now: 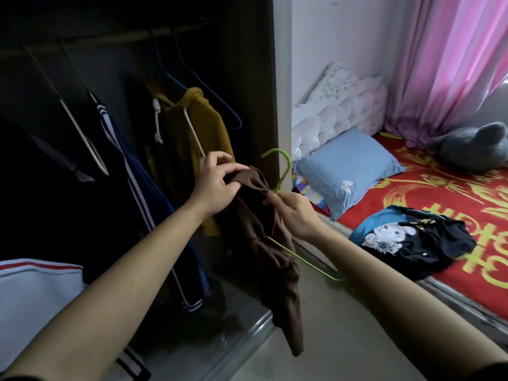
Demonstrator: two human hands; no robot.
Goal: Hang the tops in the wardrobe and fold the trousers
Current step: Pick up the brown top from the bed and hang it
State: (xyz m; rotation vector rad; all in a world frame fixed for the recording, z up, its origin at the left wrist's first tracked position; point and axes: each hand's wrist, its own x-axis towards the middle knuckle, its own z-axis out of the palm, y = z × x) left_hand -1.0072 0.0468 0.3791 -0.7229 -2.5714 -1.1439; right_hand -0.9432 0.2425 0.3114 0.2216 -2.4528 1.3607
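- I see the brown top [264,243] in the middle, just in front of the open wardrobe [242,37]. It hangs limp and bunched, and its low end dangles over the floor.
- I think it is soft and light. It will flop and slip, so the neck and shoulders are the best places to hold it.
- The green hanger [284,167] is thin wire. It looks stiff but a bit springy, and smooth enough for cloth to slide off. The safe spot to hold is just under the hook.
- My left hand [217,182] is up on the left of the top. Its fingers are curled and pinch the top's upper edge.
- My right hand [294,213] is just right of it. Finger and thumb pinch the hanger under the hook. It may pinch some cloth too, but I cannot tell.
- One hanger arm pokes out low on the right, bare.
- The rail [110,41] is far up on the left, in the dark.
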